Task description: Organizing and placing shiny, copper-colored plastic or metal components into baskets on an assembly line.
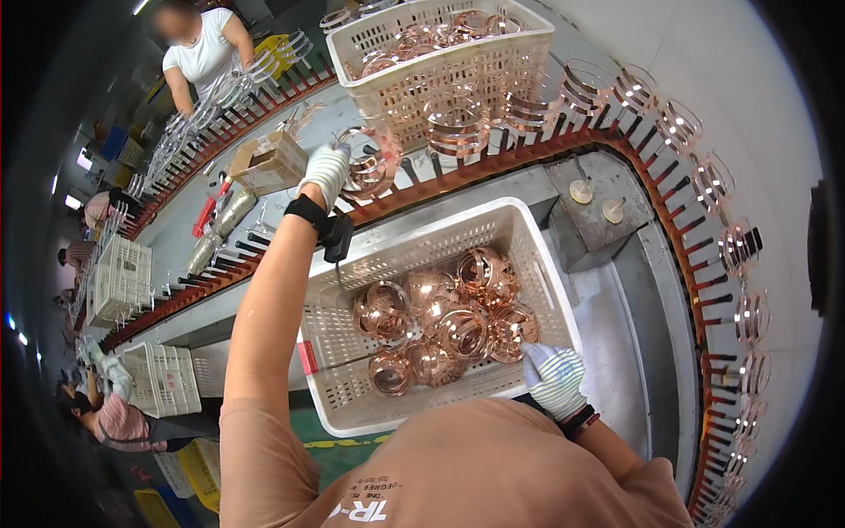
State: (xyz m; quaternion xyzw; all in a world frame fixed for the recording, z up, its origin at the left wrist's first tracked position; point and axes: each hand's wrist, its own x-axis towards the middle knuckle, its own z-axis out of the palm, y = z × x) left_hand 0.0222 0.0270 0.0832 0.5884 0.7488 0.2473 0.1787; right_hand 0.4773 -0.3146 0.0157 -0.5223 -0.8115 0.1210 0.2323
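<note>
My left hand, in a striped knit glove, reaches forward to the conveyor, its fingers closed at the edge of a bunch of copper-coloured metal rings. That bunch is beside the black-tipped pegs of the line. My right hand, gloved the same way, is over the near right rim of a white plastic crate. Its fingers are pressed together against a bunch of shiny rings inside the crate; the fingertips are partly hidden. More copper-coloured rings lie heaped in the crate's middle.
Behind the conveyor stands a second white crate full of rings. Hanging rings follow the curved line rightward. An open cardboard box and a red-handled tool lie left. Co-workers stand farther along the line.
</note>
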